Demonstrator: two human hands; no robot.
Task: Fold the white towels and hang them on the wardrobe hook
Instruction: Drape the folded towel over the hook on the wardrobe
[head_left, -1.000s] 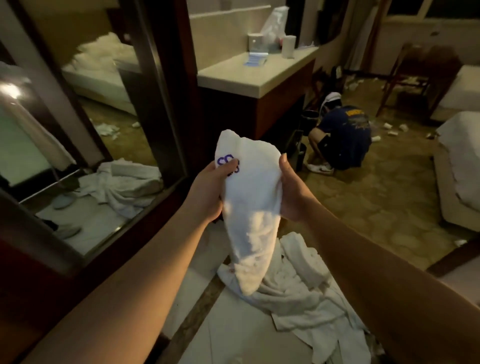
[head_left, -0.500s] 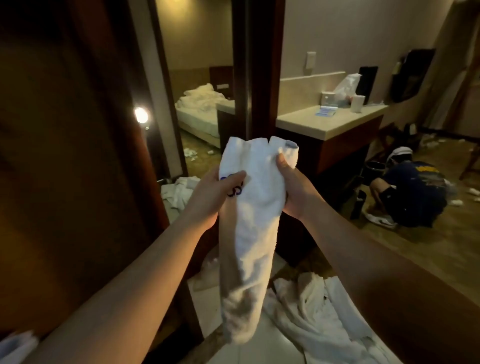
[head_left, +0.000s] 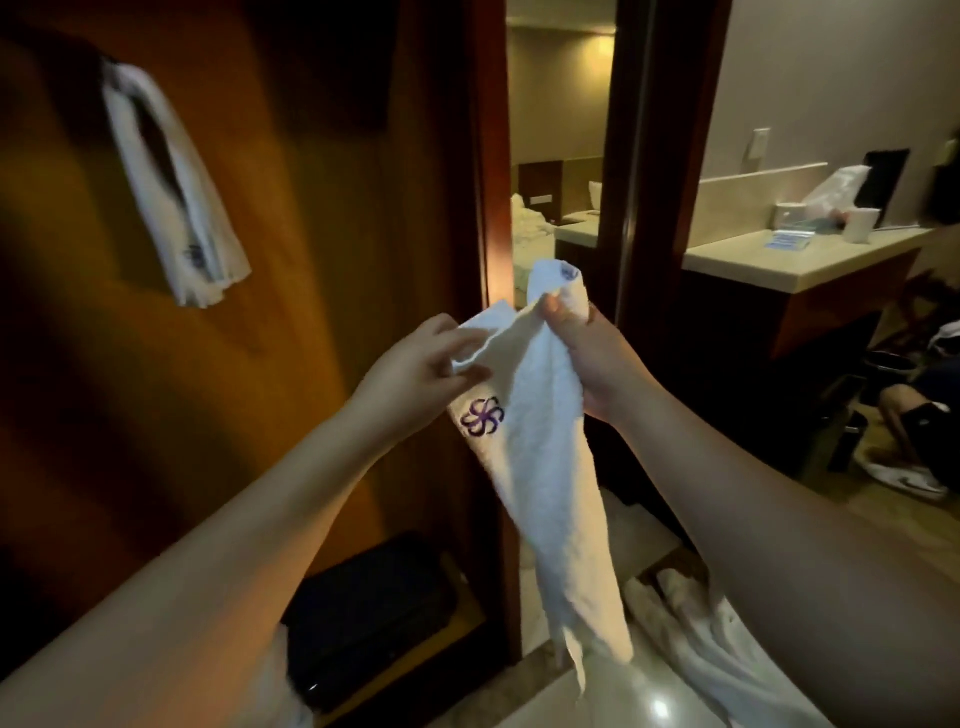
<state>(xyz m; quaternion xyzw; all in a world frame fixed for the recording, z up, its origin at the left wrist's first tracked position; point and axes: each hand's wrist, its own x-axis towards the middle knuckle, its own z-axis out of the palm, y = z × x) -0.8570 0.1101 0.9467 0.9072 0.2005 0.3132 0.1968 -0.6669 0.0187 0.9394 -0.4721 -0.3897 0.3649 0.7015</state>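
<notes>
One hung towel (head_left: 176, 192) on dim wardrobe wall (head_left: 291, 218)

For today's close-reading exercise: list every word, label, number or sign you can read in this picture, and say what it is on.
No words or numbers are readable.
Held towel: a purple pinwheel emblem, with no lettering.
Hanging towel: a dark mark near its lower end, too blurred to read.
Blue card on the counter: print too small to read.
</notes>
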